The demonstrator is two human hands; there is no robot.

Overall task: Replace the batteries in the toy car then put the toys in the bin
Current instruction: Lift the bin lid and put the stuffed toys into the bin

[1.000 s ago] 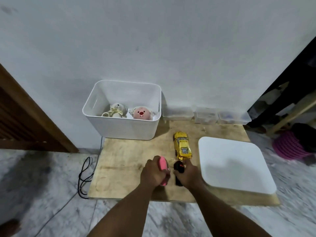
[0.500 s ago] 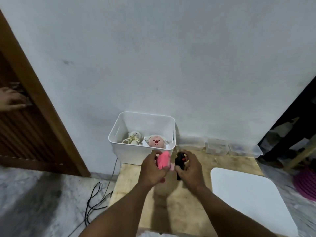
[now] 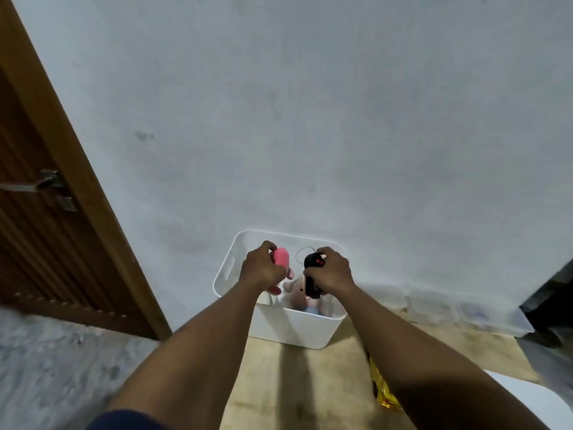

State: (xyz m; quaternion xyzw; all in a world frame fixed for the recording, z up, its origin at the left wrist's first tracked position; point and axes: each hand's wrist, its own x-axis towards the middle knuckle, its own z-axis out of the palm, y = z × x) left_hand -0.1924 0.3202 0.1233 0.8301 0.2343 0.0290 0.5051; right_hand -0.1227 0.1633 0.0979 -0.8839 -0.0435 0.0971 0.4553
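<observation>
— Hands first: what are they doing?

— Both of mine are out over the white bin. My left hand is clenched around a pink plush toy, whose top pokes up past my knuckles and whose lower end hangs below my fist. My right hand is wrapped around a black remote control with red buttons; it stands nearly upright in my grip, and a thin wire aerial loops from its top toward eleven o'clock.

— And where are those two things relative to the bin?

— Above its open mouth, side by side and close together, the plush at nine o'clock of the remote. Neither touches the rim as far as I can tell.

— Anything in the bin?

— A pale pink stuffed toy lies inside, right under my hands. It is blurred, and partly hidden by the remote.

— The toy car?

— The yellow toy car sits on the wooden worktop, at five o'clock from the bin and well apart from it. My right forearm covers most of it, so only a shiny strip shows.

— What else is around?

— The bin stands at the worktop's far edge against a pale wall. A wooden door is at nine o'clock, and a white lid lies at the four o'clock corner.
</observation>
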